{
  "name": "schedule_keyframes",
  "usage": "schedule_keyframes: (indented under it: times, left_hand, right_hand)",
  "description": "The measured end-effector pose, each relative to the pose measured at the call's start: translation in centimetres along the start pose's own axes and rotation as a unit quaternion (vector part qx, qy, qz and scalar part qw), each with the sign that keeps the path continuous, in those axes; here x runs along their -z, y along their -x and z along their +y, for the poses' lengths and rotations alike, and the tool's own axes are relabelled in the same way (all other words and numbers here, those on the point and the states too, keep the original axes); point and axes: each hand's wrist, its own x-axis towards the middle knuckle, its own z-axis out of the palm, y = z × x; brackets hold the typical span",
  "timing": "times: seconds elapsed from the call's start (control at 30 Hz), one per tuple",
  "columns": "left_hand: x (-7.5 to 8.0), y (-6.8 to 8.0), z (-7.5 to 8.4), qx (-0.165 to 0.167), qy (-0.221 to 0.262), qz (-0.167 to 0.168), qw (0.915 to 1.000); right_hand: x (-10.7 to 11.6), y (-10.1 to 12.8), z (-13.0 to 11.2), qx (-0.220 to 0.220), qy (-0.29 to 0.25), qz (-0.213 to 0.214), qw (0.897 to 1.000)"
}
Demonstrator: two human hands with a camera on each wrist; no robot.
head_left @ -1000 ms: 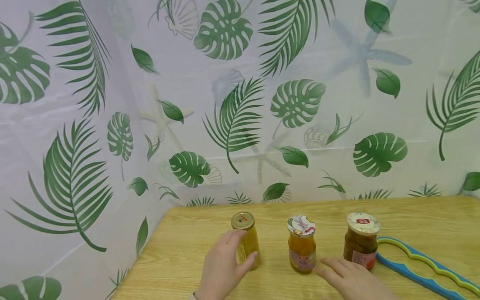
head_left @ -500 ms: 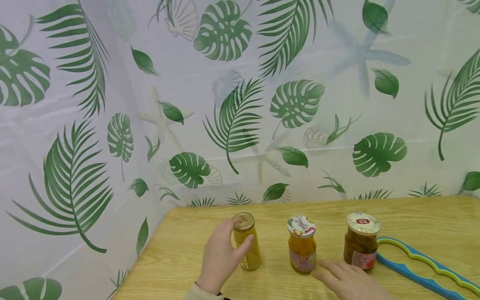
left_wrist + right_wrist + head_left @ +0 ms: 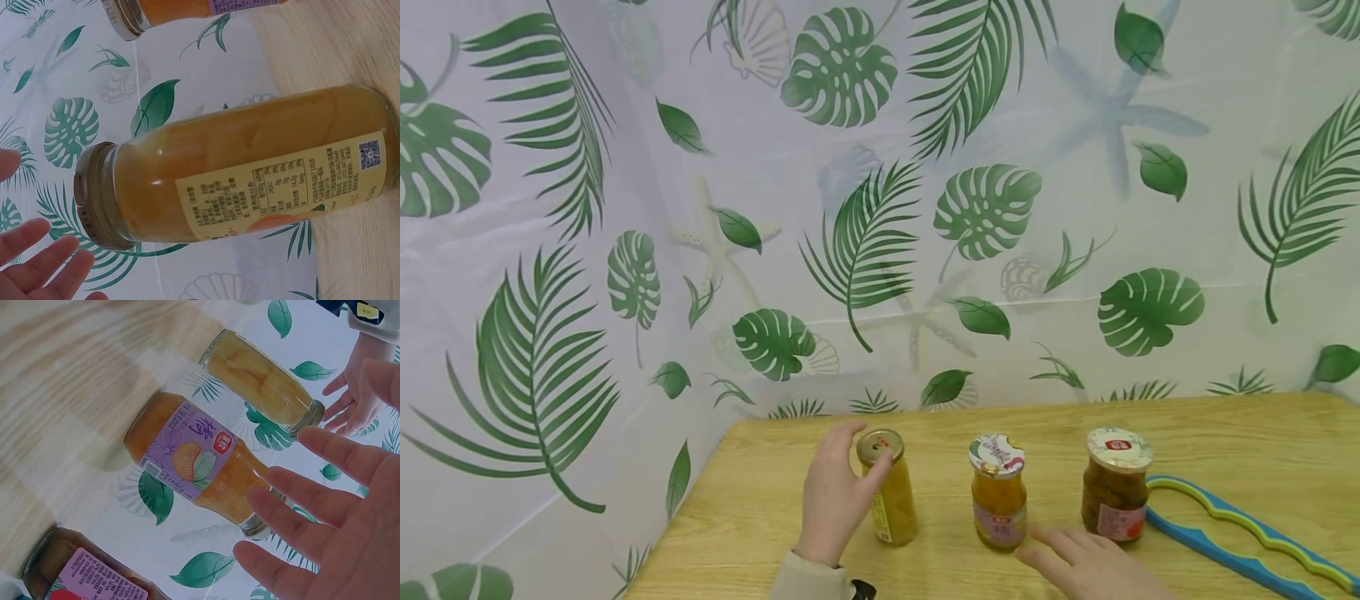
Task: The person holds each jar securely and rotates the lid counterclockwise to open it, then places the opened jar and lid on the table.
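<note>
At the left of the head view stands a tall glass jar of yellow fruit point(image 3: 894, 504) with a gold lid point(image 3: 103, 197). My left hand point(image 3: 837, 492) is raised beside that lid, fingers spread; the left wrist view shows a gap between fingertips and lid. In the middle is a smaller orange fruit jar point(image 3: 999, 500) with a patterned white lid and purple label. My right hand point(image 3: 1093, 562) hovers in front of it, fingers relaxed and apart, holding nothing. A dark fruit jar point(image 3: 1116, 492) with a cream lid stands behind the right hand.
A blue and green jar opener point(image 3: 1240, 533) with wavy inner edges lies at the right of the wooden table point(image 3: 760, 517). Behind the table hangs a white leaf-print cloth point(image 3: 865, 250), which also runs along the left side.
My left hand has risen from in front of the yellow fruit jar to beside its lid, and more sleeve shows. The right hand has barely moved. The view has shifted slightly.
</note>
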Motion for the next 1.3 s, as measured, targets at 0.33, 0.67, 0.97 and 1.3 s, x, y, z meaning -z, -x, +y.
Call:
schedule_keyframes:
  times: [0.33,0.67,0.97,1.3]
  left_hand:
    - [-0.9,-0.5,-1.0,0.035,0.013,0.012,0.9992]
    - [-2.2,-0.5,-1.9,0.08,0.047,-0.034,0.9951]
    - [-2.7,-0.5,-2.0,0.076,0.085,-0.057,0.9918]
    - [-3.3,-0.5,-2.1,0.077,0.109,-0.062,0.9891]
  right_hand:
    - [-0.3,-0.1,-0.1,0.02,0.018,0.012,1.0]
    - [-0.9,-0.1,0.3,0.046,0.046,0.04,0.997]
    - [-0.9,-0.2,0.3,0.034,0.038,0.021,0.998]
    - [-1.0,-0.2,0.2,0.026,0.034,0.018,0.999]
